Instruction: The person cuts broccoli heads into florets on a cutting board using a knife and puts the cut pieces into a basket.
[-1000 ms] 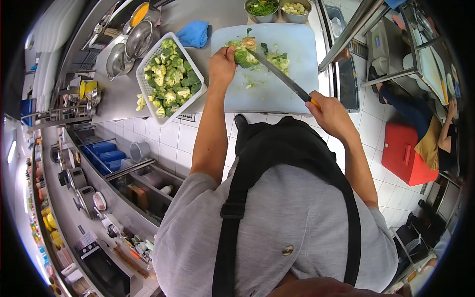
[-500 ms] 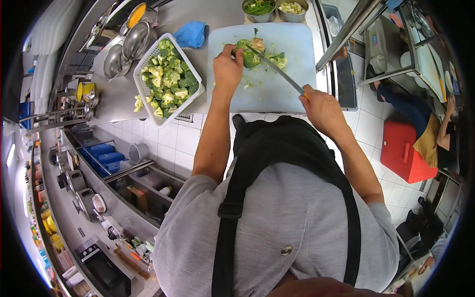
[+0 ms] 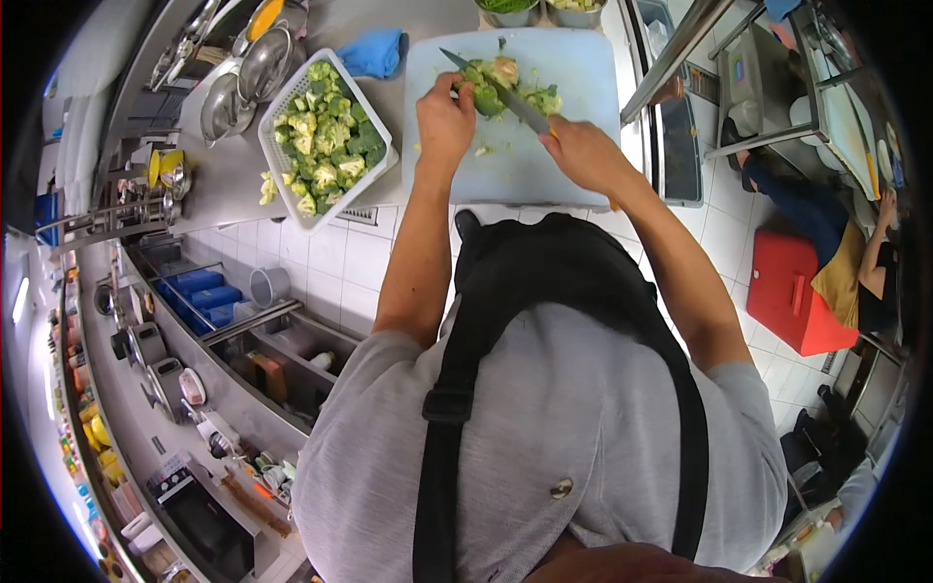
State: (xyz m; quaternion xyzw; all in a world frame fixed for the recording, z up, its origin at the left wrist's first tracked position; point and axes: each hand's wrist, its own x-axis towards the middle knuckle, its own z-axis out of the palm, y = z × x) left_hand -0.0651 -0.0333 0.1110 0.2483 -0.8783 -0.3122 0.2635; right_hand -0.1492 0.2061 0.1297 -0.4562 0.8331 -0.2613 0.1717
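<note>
My right hand (image 3: 584,155) is closed round the handle of a long kitchen knife (image 3: 525,110). The blade lies across a piece of broccoli (image 3: 481,95) on the white cutting board (image 3: 525,180), its tip pointing to the upper left. With fingers bent, my left hand (image 3: 446,119) grips that broccoli from its left side. A pale cut stalk (image 3: 504,70) sits just beyond the blade, and a smaller floret (image 3: 547,100) lies to its right. Left of the board, a white plastic basket (image 3: 388,165) is filled with cut broccoli florets (image 3: 330,136).
A blue cloth (image 3: 372,52) lies behind the basket. Metal strainers (image 3: 264,64) stand at the back left. Two metal bowls, one with green vegetables (image 3: 508,8), are beyond the board. Another person stands at far right near a red box (image 3: 783,291).
My right hand and the knife have moved forward and left, so the blade now reaches past the broccoli. My left hand still holds the broccoli. The view has shifted slightly.
</note>
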